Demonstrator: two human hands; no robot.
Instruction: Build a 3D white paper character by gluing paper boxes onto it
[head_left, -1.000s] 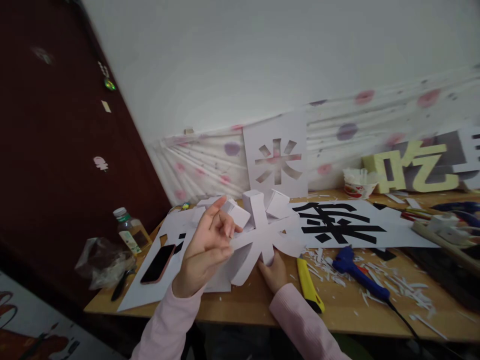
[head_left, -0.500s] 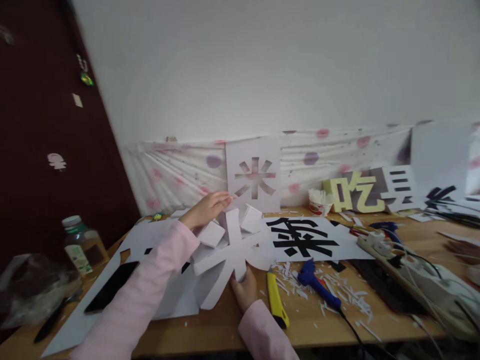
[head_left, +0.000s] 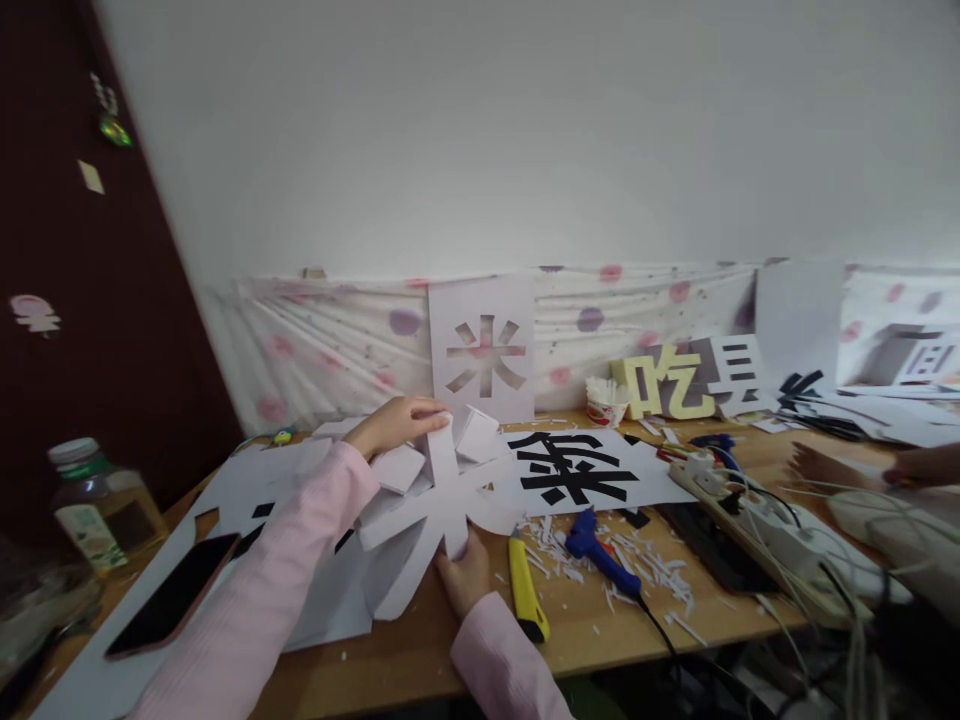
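Observation:
A white foam-board character model (head_left: 442, 505) with raised sides stands tilted over the table between my hands. My left hand (head_left: 397, 425) grips the top end of its upright stroke, with the fingers laid over that end. Below, my right hand (head_left: 466, 575) is closed around the stroke's bottom end; its fingers behind the board are partly hidden. A yellow utility knife (head_left: 528, 590) lies just right of my right hand. Beyond it are a blue glue gun (head_left: 602, 555) and scattered white offcuts (head_left: 667, 575). Behind the model rests a sheet with a black character (head_left: 574, 470).
A white board with a cut-out character (head_left: 486, 355) leans on the wall. Yellow letters (head_left: 667, 385) and a cup (head_left: 606, 400) stand at the back. A power strip (head_left: 765, 530), cables and another person's hands (head_left: 840, 465) are right; a phone (head_left: 176, 595) and bottle (head_left: 105, 510) are left.
The view has turned to the right, so most things sit further left, and more of the other person's hands shows. Both my hands keep their hold on the model.

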